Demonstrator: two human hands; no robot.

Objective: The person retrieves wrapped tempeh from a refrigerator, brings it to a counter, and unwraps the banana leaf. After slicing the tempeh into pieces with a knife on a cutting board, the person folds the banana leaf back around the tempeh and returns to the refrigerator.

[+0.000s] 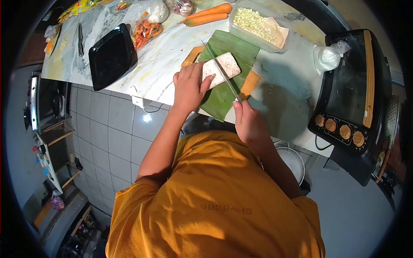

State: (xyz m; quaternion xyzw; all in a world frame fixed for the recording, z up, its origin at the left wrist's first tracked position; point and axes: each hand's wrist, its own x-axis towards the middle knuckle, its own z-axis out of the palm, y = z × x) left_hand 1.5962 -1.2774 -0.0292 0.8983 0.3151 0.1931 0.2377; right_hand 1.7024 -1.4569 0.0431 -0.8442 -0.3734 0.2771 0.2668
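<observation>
A white, speckled block of tempeh (230, 64) lies on a green banana leaf (243, 45), which covers most of a wooden cutting board (249, 85). My left hand (190, 86) grips the near left end of the tempeh, thumb along its side and fingers over the top. In my right hand (249, 121) is the handle of a kitchen knife (223, 73). Its long blade runs across the top of the tempeh and points away from me. Whether the edge has cut into the block cannot be made out.
Behind the board stand a plastic container (282, 48) of chopped pale pieces and two carrots (206, 19). Leftward are a bag of chillies (146, 33), a black tray (112, 56) and another knife (80, 39). A toaster oven (348, 86) and white bag (328, 58) stand right.
</observation>
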